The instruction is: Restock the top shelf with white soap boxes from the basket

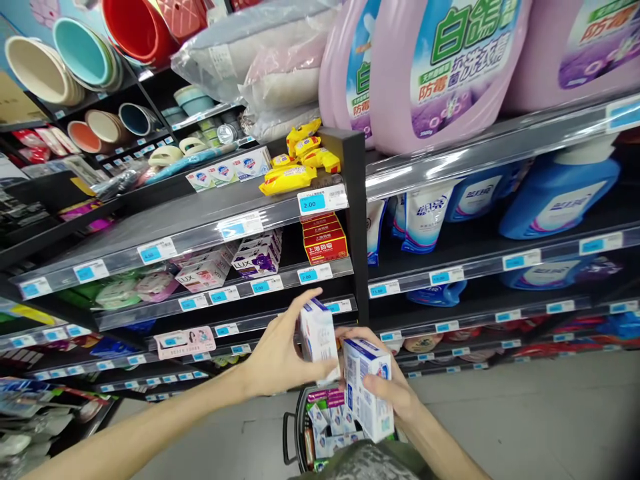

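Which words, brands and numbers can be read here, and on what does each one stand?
"白鸽": front lilac bottle
"抗菌洗衣": same bottle
"防霉": all three lilac bottles
"LUX": purple box, pale pink box
"上海药皂": red box
"2.00": price tag below yellow packs, another below red box
Too small or blurred: print on white boxes in left hand and right hand, blue bottles, other price tags, smaller print

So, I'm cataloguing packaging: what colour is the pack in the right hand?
The pack is mainly white with blue; best seen in the head view.
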Action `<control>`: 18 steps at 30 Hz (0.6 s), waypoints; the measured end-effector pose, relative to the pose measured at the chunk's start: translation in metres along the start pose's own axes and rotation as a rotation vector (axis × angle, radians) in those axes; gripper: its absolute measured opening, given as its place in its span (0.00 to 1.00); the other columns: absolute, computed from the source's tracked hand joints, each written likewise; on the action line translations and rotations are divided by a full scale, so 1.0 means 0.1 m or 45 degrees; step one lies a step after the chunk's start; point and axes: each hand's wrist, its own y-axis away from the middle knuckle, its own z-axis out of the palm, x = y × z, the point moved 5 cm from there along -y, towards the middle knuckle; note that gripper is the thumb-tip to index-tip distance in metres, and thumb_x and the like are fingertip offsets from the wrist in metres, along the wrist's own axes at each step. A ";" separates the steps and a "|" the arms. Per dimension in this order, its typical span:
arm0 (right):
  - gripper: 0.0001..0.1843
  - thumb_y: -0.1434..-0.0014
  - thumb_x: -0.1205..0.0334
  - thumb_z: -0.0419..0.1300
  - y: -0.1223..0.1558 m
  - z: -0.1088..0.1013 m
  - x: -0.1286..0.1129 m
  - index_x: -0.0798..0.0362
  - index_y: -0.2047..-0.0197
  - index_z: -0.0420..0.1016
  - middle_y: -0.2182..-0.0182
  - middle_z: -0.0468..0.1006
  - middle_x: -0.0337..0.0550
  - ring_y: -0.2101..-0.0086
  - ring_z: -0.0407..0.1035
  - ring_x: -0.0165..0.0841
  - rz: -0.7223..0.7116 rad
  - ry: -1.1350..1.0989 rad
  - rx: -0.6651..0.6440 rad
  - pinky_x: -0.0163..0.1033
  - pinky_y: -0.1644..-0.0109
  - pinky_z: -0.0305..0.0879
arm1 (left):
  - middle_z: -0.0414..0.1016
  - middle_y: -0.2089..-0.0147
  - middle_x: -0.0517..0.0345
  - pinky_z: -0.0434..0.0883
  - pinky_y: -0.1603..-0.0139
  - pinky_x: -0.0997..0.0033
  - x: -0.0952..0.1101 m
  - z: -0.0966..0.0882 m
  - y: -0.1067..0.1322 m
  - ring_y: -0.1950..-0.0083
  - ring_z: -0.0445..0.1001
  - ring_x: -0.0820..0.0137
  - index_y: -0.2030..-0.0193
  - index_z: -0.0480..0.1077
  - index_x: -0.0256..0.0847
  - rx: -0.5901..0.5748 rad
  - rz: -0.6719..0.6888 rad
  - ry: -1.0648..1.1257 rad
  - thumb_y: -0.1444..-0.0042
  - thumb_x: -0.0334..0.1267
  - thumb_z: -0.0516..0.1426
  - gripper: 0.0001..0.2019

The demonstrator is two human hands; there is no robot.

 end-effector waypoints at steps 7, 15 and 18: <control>0.33 0.49 0.63 0.75 0.18 0.12 -0.05 0.36 0.40 0.78 0.25 0.44 0.45 0.53 0.77 0.45 0.029 0.878 0.001 0.54 0.42 0.72 | 0.76 0.61 0.59 0.81 0.65 0.64 -0.08 0.04 -0.10 0.59 0.80 0.62 0.41 0.50 0.47 0.220 -0.329 0.846 0.54 0.50 0.73 0.43; 0.44 0.54 0.63 0.75 0.09 0.03 -0.09 0.42 0.33 0.72 0.33 0.62 0.52 0.44 0.70 0.55 0.034 0.803 0.182 0.57 0.37 0.69 | 0.75 0.45 0.45 0.80 0.51 0.54 -0.15 0.04 -0.21 0.47 0.78 0.57 0.39 0.57 0.42 -0.042 -0.208 0.655 0.43 0.56 0.66 0.34; 0.42 0.54 0.61 0.75 0.13 -0.04 -0.12 0.42 0.35 0.74 0.41 0.71 0.54 0.48 0.73 0.54 0.087 0.753 0.177 0.58 0.39 0.70 | 0.73 0.41 0.47 0.75 0.44 0.51 -0.01 -0.20 -0.24 0.43 0.75 0.56 0.36 0.62 0.44 -0.009 0.104 0.030 0.42 0.47 0.67 0.31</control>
